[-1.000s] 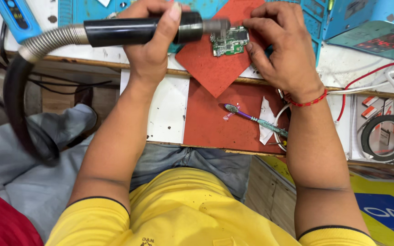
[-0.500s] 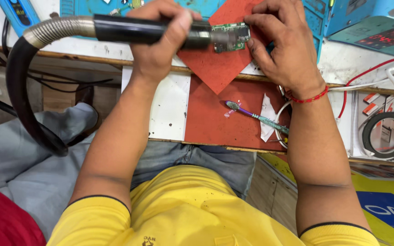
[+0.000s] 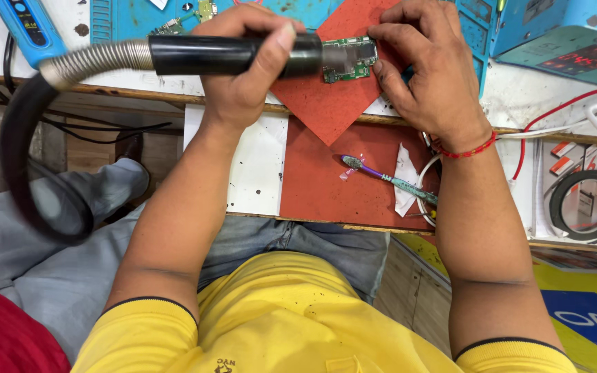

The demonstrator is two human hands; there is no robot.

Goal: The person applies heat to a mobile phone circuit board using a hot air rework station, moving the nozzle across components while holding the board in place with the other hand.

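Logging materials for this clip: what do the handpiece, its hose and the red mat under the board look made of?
Handpiece in the left hand: smooth black barrel with a slight sheen, probably plastic.
Hose: ribbed silvery coil, likely metal, running into dull black rubbery tubing.
Red mat: matte and speckled, looks like silicone or rubber, not certain.
Circuit board, steadied by the right hand: green laminate with metal shields.

Green rectangular circuit board (image 3: pixel 349 61) at the right fingertips (image 3: pixel 381 52); glossy black cylindrical handle (image 3: pixel 233 55) inside the left fingers (image 3: pixel 271 52); red square mat (image 3: pixel 326 103) under both.

Left hand (image 3: pixel 243 76) is curling in a closed grip, forearm extended; right hand (image 3: pixel 426 76) is pressing fingertips down, wrist bent.
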